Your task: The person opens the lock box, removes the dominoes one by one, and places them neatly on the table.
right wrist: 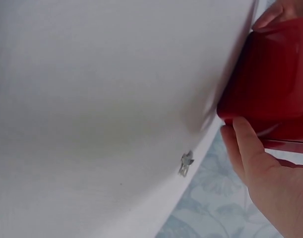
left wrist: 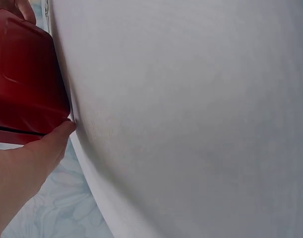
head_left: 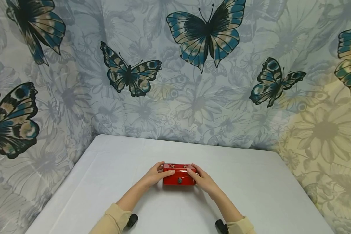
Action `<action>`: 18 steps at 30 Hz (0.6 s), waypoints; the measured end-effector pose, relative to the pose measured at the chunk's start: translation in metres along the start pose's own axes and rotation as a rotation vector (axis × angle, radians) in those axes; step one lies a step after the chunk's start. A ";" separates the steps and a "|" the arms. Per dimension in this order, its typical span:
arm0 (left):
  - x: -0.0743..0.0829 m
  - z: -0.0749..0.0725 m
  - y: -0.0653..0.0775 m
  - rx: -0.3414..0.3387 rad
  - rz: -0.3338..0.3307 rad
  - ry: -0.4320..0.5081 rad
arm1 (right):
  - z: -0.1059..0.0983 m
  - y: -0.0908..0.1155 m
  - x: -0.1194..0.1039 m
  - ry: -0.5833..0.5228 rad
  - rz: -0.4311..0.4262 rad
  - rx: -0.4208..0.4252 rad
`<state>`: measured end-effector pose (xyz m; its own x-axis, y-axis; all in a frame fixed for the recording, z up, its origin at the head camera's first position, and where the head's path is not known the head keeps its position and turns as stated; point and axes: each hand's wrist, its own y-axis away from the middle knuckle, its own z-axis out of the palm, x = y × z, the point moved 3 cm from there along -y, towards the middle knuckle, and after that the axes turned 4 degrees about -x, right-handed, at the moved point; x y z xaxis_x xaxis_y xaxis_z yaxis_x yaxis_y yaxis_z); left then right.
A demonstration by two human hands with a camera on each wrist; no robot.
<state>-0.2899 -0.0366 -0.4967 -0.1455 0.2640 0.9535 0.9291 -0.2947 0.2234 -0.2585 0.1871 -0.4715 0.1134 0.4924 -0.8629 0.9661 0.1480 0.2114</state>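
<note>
A small red cash box, with a round lock on its front and a handle on the lid, is in the middle of the table, its front toward me. My left hand holds its left end, thumb across the front and fingers behind. At the right end my right hand grips it the same way, thumb over the front upper edge. Both wrist views show the box's red underside or side close up, with fingertips at its corners. A small silvery metal thing shows on the white cloth in the right wrist view.
A white-covered table spreads around the box. Butterfly-patterned fabric hangs behind it and along both sides. Black wrist cameras sit at the left cuff and the right cuff.
</note>
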 end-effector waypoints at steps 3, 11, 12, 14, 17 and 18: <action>0.000 0.001 0.000 0.005 -0.003 -0.004 | -0.001 0.000 0.000 -0.003 0.002 -0.002; -0.001 0.001 0.003 0.016 -0.007 -0.007 | -0.001 0.000 -0.001 -0.014 -0.007 0.007; -0.001 0.001 0.003 0.016 -0.006 -0.010 | -0.002 0.001 0.000 -0.014 -0.011 0.010; 0.000 0.002 0.003 0.014 -0.004 -0.011 | -0.004 0.001 -0.001 -0.016 -0.022 0.019; 0.001 0.001 0.003 0.015 -0.005 -0.009 | -0.007 0.003 0.000 -0.034 -0.036 0.037; 0.001 0.001 0.003 0.015 -0.006 -0.006 | -0.009 0.004 0.000 -0.047 -0.038 0.042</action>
<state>-0.2865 -0.0362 -0.4957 -0.1496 0.2712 0.9508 0.9332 -0.2792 0.2265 -0.2565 0.1955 -0.4668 0.0859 0.4457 -0.8911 0.9787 0.1294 0.1591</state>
